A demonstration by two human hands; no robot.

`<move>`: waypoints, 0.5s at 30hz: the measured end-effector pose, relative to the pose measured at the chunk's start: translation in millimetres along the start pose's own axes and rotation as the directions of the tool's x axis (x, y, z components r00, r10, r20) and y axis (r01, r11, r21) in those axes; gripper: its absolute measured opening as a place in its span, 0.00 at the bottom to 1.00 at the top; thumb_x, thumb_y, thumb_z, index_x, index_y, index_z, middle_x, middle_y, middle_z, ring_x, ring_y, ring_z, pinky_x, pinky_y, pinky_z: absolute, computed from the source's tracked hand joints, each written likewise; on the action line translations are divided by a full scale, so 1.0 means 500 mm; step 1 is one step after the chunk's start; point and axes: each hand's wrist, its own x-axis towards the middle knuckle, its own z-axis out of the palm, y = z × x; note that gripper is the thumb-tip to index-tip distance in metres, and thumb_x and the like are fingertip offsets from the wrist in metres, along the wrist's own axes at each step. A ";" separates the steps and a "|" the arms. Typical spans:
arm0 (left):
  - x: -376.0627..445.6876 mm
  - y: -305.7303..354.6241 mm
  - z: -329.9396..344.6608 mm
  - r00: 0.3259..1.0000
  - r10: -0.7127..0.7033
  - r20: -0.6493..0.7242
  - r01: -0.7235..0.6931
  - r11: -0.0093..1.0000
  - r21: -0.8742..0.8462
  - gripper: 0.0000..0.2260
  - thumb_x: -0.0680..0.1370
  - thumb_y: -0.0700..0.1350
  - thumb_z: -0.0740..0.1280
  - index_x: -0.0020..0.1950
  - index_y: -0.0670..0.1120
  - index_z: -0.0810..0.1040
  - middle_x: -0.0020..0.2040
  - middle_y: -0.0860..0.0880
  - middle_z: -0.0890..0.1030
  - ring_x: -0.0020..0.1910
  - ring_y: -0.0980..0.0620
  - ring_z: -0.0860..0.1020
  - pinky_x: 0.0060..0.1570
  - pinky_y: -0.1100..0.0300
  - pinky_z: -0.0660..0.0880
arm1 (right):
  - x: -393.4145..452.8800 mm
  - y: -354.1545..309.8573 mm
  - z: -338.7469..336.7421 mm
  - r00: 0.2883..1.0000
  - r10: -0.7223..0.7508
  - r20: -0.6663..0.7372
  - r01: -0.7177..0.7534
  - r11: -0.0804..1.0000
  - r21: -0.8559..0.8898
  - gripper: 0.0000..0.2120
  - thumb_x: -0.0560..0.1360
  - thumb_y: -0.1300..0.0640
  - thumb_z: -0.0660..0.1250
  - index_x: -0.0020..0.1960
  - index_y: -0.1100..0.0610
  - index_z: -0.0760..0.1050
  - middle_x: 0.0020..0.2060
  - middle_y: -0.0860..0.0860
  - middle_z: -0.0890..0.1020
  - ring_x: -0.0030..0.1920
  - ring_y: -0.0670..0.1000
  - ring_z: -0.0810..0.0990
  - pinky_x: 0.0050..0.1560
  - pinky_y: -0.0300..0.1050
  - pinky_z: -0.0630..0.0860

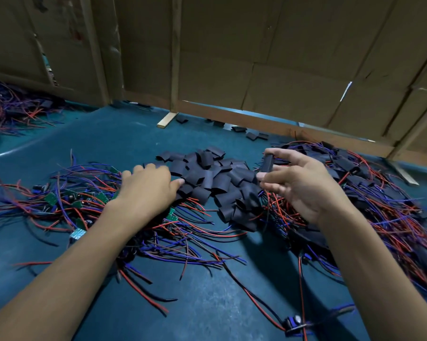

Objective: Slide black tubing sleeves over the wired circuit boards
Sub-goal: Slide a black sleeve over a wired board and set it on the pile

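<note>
We have the sleeve pile [207,183] at the middle of the worktop [207,303] as our landmark; bare boards [50,198] on red and blue wires lie left of it, a heap of sleeved ones [350,168] right of it; our left hand [148,185] lies palm down at the pile's left edge, fingers loosely spread over wires and sleeves, and we cannot tell whether it grips anything; our right hand [303,183], just right of the pile, pinches one sleeve [267,163] upright between thumb and forefinger, other fingers relaxed. We judge the sleeves light, soft and flattened, matt black tubes that collapse when squeezed; best held by the edges so the mouth bows open. The boards look small, stiff, green rectangles, probably fragile at the solder joints; we would hold the board itself, not tug its thin, springy wires, which tangle easily. The worktop is a smooth teal mat; cardboard walls [256,57] stand behind the pile.
</note>
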 end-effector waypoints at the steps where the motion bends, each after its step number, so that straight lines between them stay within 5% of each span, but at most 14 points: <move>1: -0.002 0.002 -0.004 1.000 0.011 -0.002 -0.011 1.000 -0.004 0.22 0.83 0.61 0.55 0.62 0.46 0.75 0.63 0.40 0.76 0.63 0.37 0.72 0.61 0.44 0.67 | 0.000 -0.001 -0.001 1.000 -0.009 0.011 0.009 1.000 0.000 0.26 0.67 0.78 0.71 0.60 0.58 0.80 0.61 0.69 0.76 0.55 0.61 0.83 0.41 0.42 0.81; 6: 0.004 -0.018 -0.028 0.990 0.114 0.083 -0.096 0.975 -0.200 0.16 0.79 0.46 0.63 0.66 0.46 0.77 0.64 0.41 0.77 0.64 0.39 0.74 0.63 0.51 0.72 | 0.007 -0.001 -0.009 0.999 -0.026 0.040 0.026 1.000 0.018 0.27 0.67 0.78 0.70 0.63 0.59 0.79 0.52 0.65 0.80 0.43 0.55 0.85 0.44 0.43 0.81; 11: 0.005 -0.045 -0.065 0.945 0.232 0.232 -0.134 0.919 -0.370 0.11 0.73 0.46 0.74 0.54 0.56 0.79 0.54 0.52 0.82 0.55 0.51 0.80 0.54 0.59 0.75 | 0.012 0.002 -0.007 0.996 -0.026 0.081 0.017 0.994 0.109 0.32 0.61 0.63 0.77 0.66 0.58 0.78 0.52 0.61 0.83 0.50 0.55 0.83 0.47 0.45 0.82; 15: 0.001 -0.040 -0.063 0.956 0.259 0.140 -0.209 0.931 -0.298 0.10 0.74 0.40 0.72 0.53 0.52 0.83 0.49 0.53 0.85 0.49 0.53 0.80 0.51 0.62 0.75 | 0.011 0.009 -0.001 0.989 0.023 0.144 -0.048 0.983 0.174 0.32 0.63 0.62 0.77 0.67 0.60 0.76 0.48 0.58 0.84 0.52 0.58 0.80 0.50 0.49 0.83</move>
